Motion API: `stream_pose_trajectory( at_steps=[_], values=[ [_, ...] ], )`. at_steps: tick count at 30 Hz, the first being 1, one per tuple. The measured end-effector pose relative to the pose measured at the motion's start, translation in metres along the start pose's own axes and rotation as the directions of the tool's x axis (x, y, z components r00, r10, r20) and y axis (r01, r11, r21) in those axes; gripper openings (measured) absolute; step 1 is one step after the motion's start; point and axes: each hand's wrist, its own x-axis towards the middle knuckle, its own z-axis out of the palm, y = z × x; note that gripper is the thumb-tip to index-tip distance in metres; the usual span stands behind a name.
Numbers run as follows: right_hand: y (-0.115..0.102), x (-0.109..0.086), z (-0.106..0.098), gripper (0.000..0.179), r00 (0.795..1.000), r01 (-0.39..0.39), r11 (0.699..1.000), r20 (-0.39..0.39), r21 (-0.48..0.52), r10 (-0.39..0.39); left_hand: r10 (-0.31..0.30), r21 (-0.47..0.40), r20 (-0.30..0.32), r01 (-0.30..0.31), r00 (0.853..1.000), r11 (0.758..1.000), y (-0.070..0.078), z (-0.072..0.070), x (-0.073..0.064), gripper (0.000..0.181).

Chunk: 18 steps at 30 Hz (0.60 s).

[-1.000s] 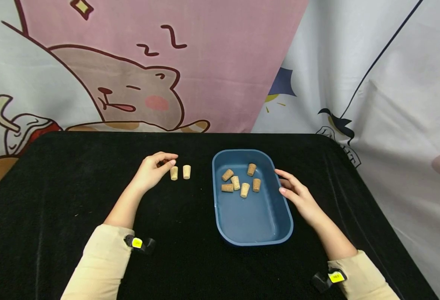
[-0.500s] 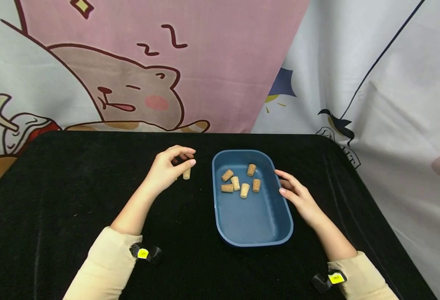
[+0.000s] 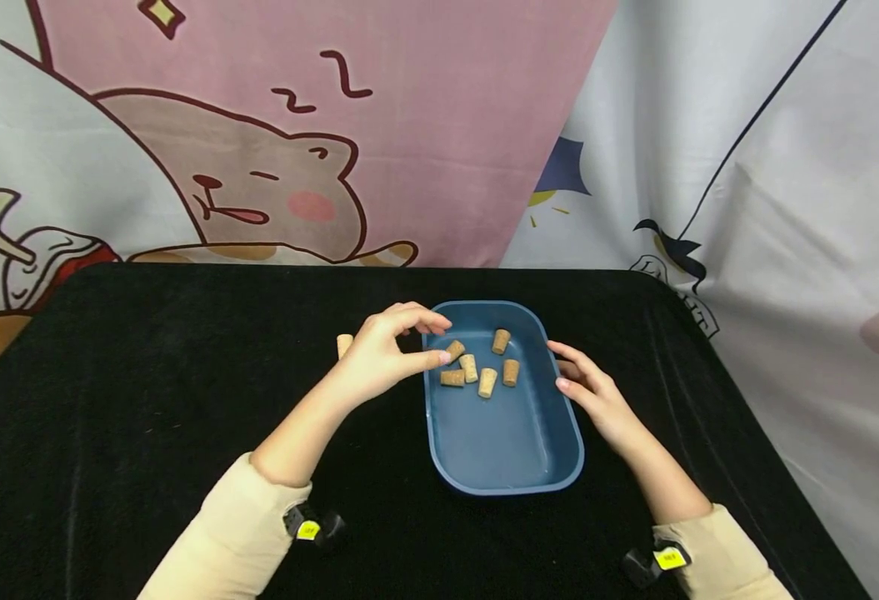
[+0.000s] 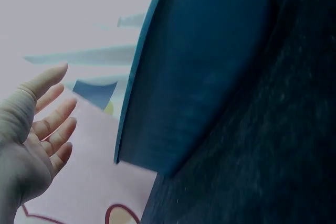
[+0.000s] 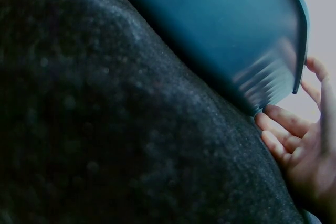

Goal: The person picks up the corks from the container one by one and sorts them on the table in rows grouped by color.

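A blue plastic tray holds several tapered cork stoppers in its far half. My left hand reaches over the tray's left rim, thumb and fingers spread apart, and the thumb tip overlaps one cork in the head view. In the left wrist view the fingers stand beside the tray wall with nothing between them. My right hand touches the tray's right side with its fingertips; in the right wrist view its fingers lie against the outer wall. A paler cork stands left of the tray, behind my left hand.
A black cloth covers the table under the tray. Beyond the far edge hangs a printed curtain with a cartoon bear. Each sleeve carries a small black wrist camera.
My left hand has moved right, from beside the two pale corks to the tray's left rim, now covering where one of them stood. My right hand and the tray stay put.
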Motion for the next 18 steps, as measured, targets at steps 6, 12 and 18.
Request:
stream_pose_trajectory(
  at_steps=[6, 12, 18],
  values=[
    [0.0, 0.0, 0.0, 0.05, 1.0, 0.003, 1.0, 0.006, 0.002, -0.003, -0.016, -0.003, 0.121, 0.016, 0.992, 1.0, 0.005, 0.016, 0.012, 0.035],
    [0.0, 0.001, 0.0, 0.05, 1.0, 0.014, 1.0, 0.007, 0.002, -0.014, -0.042, 0.03, 0.245, 0.036, 0.969, 0.999, 0.002, 0.03, 0.023, 0.039],
    [0.001, 0.0, 0.0, 0.05, 1.0, 0.008, 1.0, -0.005, -0.01, -0.008, -0.069, 0.084, 0.327, 0.044, 0.943, 0.995, -0.002, 0.043, 0.033, 0.044]
  ],
)
